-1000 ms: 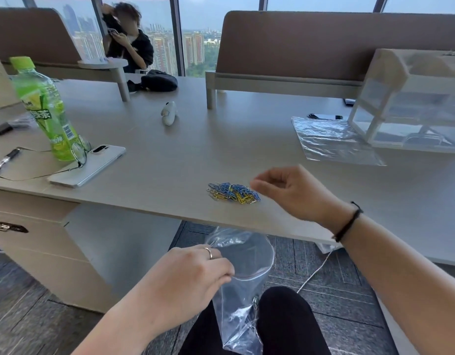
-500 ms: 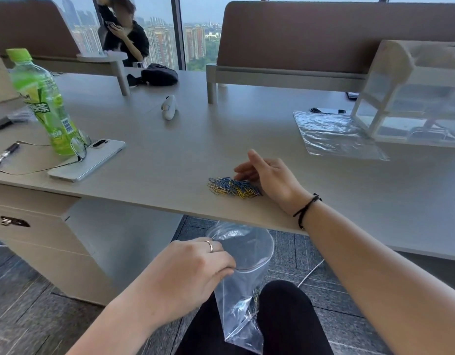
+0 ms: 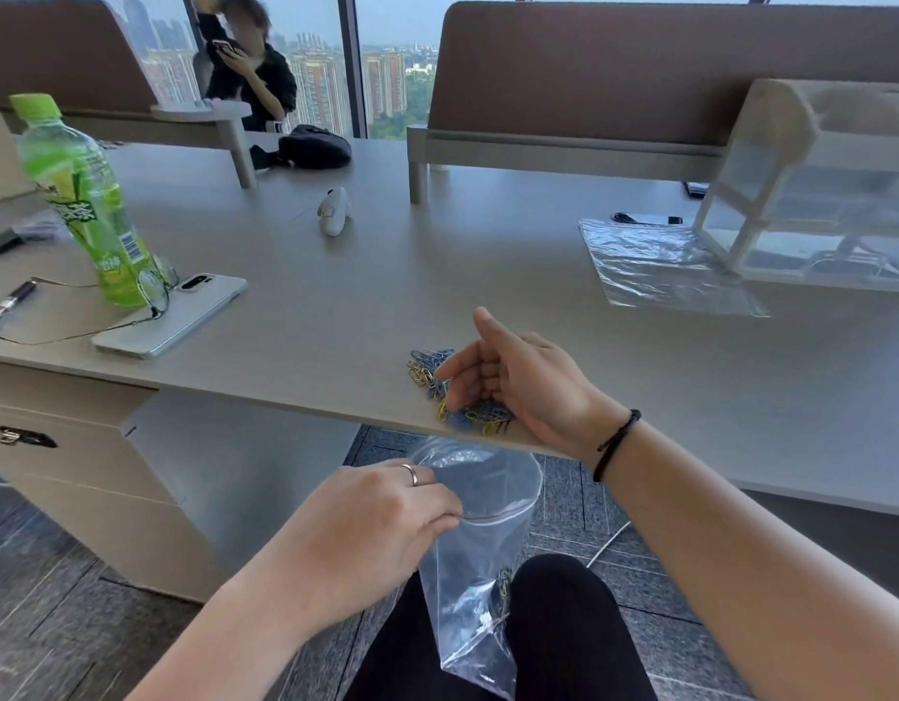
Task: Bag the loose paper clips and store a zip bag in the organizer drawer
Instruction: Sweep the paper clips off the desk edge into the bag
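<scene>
Your left hand [image 3: 371, 523] pinches the rim of the bag [image 3: 480, 564] and holds its mouth open just under the desk [image 3: 336, 306] edge, so your right hand [image 3: 513, 376], fingers curved over the clips [image 3: 430, 369], can sweep them in

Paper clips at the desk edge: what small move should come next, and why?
Probably sweep the paper clips off the desk edge with the right hand; its cupped fingers rest on them, and the left hand holds the zip bag open below.
</scene>
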Demonstrator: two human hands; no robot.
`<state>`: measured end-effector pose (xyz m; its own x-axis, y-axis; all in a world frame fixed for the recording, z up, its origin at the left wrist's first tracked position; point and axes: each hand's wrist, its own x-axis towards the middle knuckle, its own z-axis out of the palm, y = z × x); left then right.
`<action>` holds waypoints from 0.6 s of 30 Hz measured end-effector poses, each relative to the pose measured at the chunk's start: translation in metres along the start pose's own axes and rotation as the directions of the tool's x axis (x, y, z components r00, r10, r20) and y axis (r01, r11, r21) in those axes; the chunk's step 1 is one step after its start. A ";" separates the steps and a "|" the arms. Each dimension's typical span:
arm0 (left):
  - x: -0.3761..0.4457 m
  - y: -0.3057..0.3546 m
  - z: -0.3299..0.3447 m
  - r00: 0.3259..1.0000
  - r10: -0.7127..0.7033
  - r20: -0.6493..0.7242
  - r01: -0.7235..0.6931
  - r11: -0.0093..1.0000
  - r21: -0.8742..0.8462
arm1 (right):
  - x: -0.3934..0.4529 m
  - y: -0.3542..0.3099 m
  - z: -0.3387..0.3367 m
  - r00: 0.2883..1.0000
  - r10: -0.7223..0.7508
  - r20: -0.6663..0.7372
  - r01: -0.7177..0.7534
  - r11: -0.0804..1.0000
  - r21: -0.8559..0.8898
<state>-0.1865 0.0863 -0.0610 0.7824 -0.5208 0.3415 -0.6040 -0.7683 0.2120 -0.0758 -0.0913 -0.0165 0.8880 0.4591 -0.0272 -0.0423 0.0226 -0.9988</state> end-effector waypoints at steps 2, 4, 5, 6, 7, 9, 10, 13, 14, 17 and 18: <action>0.001 -0.001 0.000 1.000 -0.005 -0.006 0.005 1.000 -0.001 | -0.004 0.001 0.002 0.999 0.000 0.037 0.000 1.000 0.003; 0.002 0.000 0.000 1.000 -0.011 -0.013 0.011 1.000 -0.008 | -0.008 0.001 0.003 0.998 0.004 0.065 -0.004 1.000 0.012; 0.003 0.000 -0.001 1.000 -0.014 -0.013 0.014 1.000 -0.011 | -0.010 0.001 0.003 0.997 0.009 0.077 -0.010 1.000 0.022; 0.003 0.001 -0.001 1.000 -0.015 -0.009 0.015 1.000 -0.013 | -0.011 0.001 0.003 0.996 0.014 0.092 -0.018 0.999 0.036; 0.004 0.001 -0.001 1.000 -0.013 -0.004 0.013 1.000 -0.013 | -0.012 0.001 0.003 0.994 0.022 0.111 -0.027 0.999 0.047; 0.004 0.001 -0.001 1.000 -0.009 0.003 0.009 1.000 -0.011 | -0.015 0.000 0.002 0.987 0.047 0.154 -0.055 0.997 0.049; 0.004 0.000 -0.002 1.000 -0.009 0.005 0.009 1.000 -0.011 | -0.016 0.000 0.002 0.983 0.062 0.172 -0.071 0.996 0.048; 0.002 0.000 -0.003 1.000 -0.010 0.004 0.010 1.000 -0.007 | -0.015 -0.002 -0.001 0.981 0.072 0.178 -0.091 0.991 0.097; 0.002 0.000 -0.003 1.000 -0.012 0.003 0.012 1.000 -0.006 | -0.013 -0.002 -0.003 0.986 0.063 0.155 -0.084 0.987 0.134; 0.000 -0.001 -0.003 1.000 -0.018 0.001 0.018 1.000 -0.013 | -0.002 -0.002 -0.009 1.000 0.019 0.003 -0.019 0.971 0.239; 0.000 -0.001 -0.003 1.000 -0.019 0.003 0.019 1.000 -0.014 | 0.003 -0.002 -0.013 0.998 0.003 -0.070 0.015 0.968 0.249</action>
<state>-0.1864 0.0885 -0.0586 0.7944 -0.5069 0.3347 -0.5907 -0.7732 0.2310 -0.0674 -0.1011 -0.0146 0.9179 0.3955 -0.0328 -0.1420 0.2500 -0.9578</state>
